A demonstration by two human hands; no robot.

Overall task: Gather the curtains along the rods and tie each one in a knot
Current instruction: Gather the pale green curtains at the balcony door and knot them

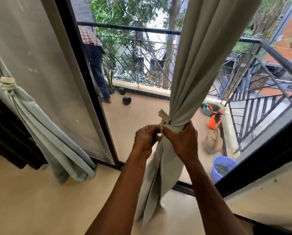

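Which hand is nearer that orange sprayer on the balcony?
Right. The right hand grips the curtain just left of the orange sprayer; the left hand is farther left.

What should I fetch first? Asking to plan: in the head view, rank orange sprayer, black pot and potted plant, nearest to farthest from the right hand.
1. Orange sprayer, on the floor just right of the right hand gripping the curtain.
2. Black pot, tipped over, mid-floor, left.
3. Potted plant, by the railing, far left.
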